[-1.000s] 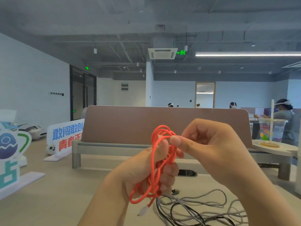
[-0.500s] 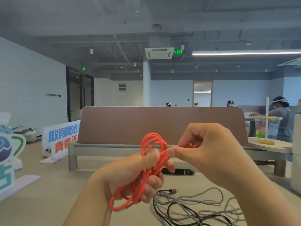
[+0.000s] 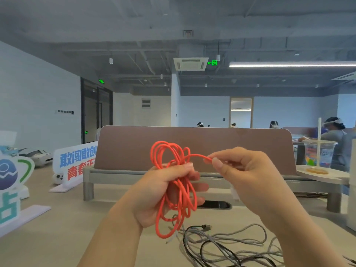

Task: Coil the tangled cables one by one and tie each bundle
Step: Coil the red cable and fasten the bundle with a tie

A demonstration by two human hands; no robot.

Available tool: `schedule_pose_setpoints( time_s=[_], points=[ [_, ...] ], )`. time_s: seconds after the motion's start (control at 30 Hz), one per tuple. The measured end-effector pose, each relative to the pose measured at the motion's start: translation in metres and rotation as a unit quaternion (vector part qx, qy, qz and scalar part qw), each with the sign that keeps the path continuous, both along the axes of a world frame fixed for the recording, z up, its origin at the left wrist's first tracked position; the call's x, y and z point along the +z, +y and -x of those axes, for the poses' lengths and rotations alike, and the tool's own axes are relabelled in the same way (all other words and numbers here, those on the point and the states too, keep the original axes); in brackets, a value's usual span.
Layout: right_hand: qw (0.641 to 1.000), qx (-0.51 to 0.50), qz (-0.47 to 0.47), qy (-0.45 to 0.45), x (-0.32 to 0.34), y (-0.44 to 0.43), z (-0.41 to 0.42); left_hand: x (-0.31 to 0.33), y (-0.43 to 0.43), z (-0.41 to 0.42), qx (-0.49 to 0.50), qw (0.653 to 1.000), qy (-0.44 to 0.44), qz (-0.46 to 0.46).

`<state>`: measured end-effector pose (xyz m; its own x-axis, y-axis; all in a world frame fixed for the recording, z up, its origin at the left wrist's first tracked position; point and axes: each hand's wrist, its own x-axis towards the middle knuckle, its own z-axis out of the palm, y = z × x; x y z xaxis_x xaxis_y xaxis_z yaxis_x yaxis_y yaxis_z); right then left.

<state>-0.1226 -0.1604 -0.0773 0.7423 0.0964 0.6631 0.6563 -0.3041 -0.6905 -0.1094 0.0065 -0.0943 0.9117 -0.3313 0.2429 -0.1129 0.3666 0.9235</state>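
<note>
An orange cable (image 3: 180, 197) is coiled into several loops and held upright above the desk. My left hand (image 3: 161, 191) grips the coil around its middle. My right hand (image 3: 244, 174) pinches the cable's free end between thumb and forefinger, drawn out to the right of the coil's top. On the desk below lies a tangle of grey and black cables (image 3: 227, 245), with a plug end showing near its top.
A brown desk divider (image 3: 134, 147) stands behind the hands. A plastic cup with a straw (image 3: 318, 153) sits on a round stand at right. Printed signs (image 3: 75, 162) stand at left. A black cable slot (image 3: 215, 205) is in the desk. People sit in the background.
My right hand has pulled the orange cable's end away from the coil to the right. The loops have spread wider at the top, and the coil hangs lower.
</note>
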Motion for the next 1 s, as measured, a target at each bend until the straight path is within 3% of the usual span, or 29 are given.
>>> schedule_pose_setpoints(
  time_s=[0.17, 0.37, 0.5, 0.8, 0.9, 1.0],
  points=[
    [0.999, -0.005, 0.045, 0.016, 0.0, 0.001, 0.0, -0.006, -0.004, -0.006, 0.044, 0.997, -0.044, -0.038],
    [0.998, 0.033, -0.025, 0.038, -0.007, 0.011, -0.005, -0.008, -0.004, -0.002, -0.008, 0.994, -0.073, -0.077],
    [0.998, -0.016, -0.048, 0.026, -0.014, 0.009, -0.005, -0.007, -0.001, 0.004, -0.013, 0.989, -0.074, -0.125],
    [0.977, 0.083, -0.052, 0.188, -0.054, -0.075, 0.014, -0.046, -0.099, -0.002, -0.048, 0.946, -0.107, -0.303],
    [0.974, -0.028, 0.016, 0.224, -0.073, -0.115, 0.026, -0.062, -0.152, -0.008, -0.084, 0.904, -0.142, -0.394],
    [0.967, -0.191, 0.023, 0.167, -0.095, -0.151, 0.023, -0.077, -0.205, -0.016, -0.066, 0.878, -0.144, -0.453]
  ],
)
